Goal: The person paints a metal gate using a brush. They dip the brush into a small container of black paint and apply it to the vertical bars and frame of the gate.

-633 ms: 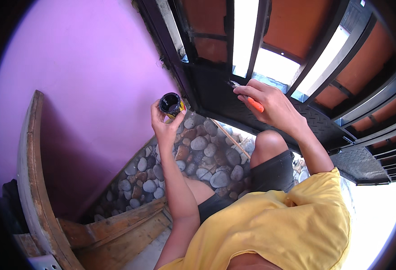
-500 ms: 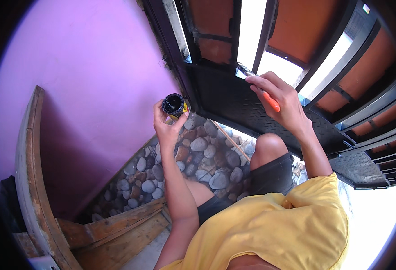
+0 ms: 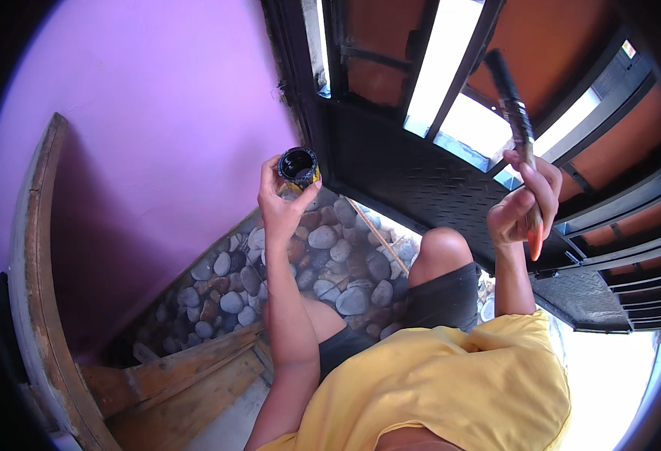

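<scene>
My left hand (image 3: 284,204) holds up a small open paint can (image 3: 298,167) with black paint inside, near the left edge of the black metal gate (image 3: 413,177). My right hand (image 3: 524,204) grips a paintbrush (image 3: 515,120) by its orange handle, its black-coated bristles pointing up in front of the gate's bars. The brush is well to the right of the can, not touching it.
A purple wall (image 3: 142,135) fills the left. Wooden planks (image 3: 172,376) lean against it below. Rounded cobblestones (image 3: 330,263) cover the ground under the gate. My knee (image 3: 439,252) in dark shorts and my yellow shirt (image 3: 450,383) are at the bottom.
My right hand has swung to the right and turned the brush upright, bristles now pointing up. The left hand keeps the can in about the same place.
</scene>
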Demonstrator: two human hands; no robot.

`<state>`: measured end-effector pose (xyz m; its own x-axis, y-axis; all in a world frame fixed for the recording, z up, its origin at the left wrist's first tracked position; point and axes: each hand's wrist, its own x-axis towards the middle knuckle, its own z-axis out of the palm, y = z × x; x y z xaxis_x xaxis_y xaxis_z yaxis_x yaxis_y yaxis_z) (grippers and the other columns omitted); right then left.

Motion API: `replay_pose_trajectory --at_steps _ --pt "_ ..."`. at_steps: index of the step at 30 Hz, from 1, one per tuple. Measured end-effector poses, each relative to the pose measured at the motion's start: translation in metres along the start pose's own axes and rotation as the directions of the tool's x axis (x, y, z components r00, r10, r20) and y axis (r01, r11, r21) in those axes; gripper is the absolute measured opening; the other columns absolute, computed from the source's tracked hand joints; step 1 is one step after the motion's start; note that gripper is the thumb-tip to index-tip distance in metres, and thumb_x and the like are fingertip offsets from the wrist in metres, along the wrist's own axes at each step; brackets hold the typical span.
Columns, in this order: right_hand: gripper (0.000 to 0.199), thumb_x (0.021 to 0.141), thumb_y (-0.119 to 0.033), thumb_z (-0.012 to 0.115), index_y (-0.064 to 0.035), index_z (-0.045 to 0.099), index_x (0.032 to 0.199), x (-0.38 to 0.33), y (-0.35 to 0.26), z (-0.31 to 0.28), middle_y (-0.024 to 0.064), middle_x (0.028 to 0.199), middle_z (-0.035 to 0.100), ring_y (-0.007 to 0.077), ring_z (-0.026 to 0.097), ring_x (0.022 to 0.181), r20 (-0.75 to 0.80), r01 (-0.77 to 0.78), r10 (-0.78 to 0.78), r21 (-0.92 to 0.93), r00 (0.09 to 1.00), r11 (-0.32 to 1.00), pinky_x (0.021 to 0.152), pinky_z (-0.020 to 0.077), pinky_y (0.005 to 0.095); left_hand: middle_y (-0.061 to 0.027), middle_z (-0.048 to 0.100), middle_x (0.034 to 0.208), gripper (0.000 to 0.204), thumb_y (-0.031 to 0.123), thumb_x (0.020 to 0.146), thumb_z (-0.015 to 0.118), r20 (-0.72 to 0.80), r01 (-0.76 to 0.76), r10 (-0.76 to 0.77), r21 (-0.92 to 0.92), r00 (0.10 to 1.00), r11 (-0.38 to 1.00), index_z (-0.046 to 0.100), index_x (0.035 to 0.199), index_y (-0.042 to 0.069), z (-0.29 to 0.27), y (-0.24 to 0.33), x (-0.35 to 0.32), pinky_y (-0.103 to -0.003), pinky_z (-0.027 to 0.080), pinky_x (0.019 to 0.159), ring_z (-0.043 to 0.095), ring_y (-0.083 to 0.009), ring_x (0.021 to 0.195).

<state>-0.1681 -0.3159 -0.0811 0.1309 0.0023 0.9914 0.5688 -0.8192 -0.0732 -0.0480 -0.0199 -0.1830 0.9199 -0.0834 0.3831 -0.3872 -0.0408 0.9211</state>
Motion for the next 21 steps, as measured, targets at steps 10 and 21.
replay_pose_trajectory --at_steps 10,21 --pt "0.023 0.101 -0.018 0.035 -0.0062 0.047 0.116 -0.012 -0.005 -0.060 0.0173 0.100 0.056 0.0209 0.059 0.087 -0.353 0.106 -0.243 -0.367 0.904 0.924 0.074 0.0544 0.0323 -0.0080 0.063 0.109 0.058 0.003 0.072 0.081 0.004 0.056 -0.055 -0.016 0.998 0.998 0.051 0.122 0.002 -0.003 -0.012 0.000 -0.033 0.047 0.094 0.062 -0.0171 0.102" --pt "0.006 0.091 -0.004 0.069 0.0016 0.068 0.093 -0.005 -0.012 -0.032 0.0079 0.095 0.070 0.0132 0.066 0.065 0.364 -0.609 0.608 -0.129 0.705 0.783 0.058 0.0510 0.0245 -0.0086 0.063 0.107 0.055 0.006 0.071 0.082 0.158 0.063 -0.058 -0.026 0.986 0.998 0.053 0.118 0.002 0.024 -0.011 -0.003 -0.033 0.047 0.095 0.062 -0.0177 0.101"
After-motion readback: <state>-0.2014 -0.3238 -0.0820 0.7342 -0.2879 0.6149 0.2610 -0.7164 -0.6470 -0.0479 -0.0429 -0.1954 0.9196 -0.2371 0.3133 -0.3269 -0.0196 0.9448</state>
